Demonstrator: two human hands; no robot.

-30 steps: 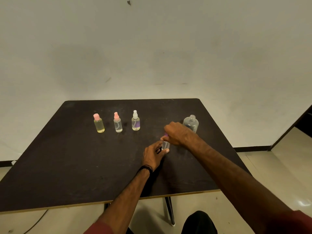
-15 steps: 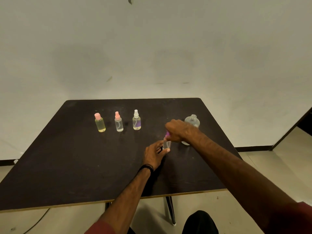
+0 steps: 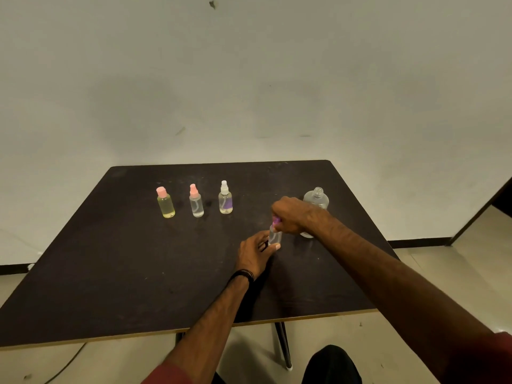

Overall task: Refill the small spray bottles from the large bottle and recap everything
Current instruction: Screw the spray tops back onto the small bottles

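A small clear spray bottle [image 3: 274,236] stands upright on the dark table [image 3: 110,267], right of centre. My left hand [image 3: 256,252] holds its base between thumb and fingers. My right hand [image 3: 292,214] grips its purple cap [image 3: 275,220] from above. Behind my right wrist stands the large clear bottle [image 3: 316,198] with its neck uncapped. Three capped small bottles form a row at the back: a yellow one with a pink cap [image 3: 165,202], a clear one with a pink sprayer [image 3: 196,200], and one with a white sprayer and a purple label [image 3: 225,197].
A grey wall rises behind the table. The near table edge [image 3: 194,327] runs across the lower view, with table legs and my dark trouser knee [image 3: 329,364] below it. A dark doorway edge [image 3: 482,212] is at the far right.
My right hand has turned slightly on the purple cap while my left hand keeps the small bottle in place. The other bottles have not moved.
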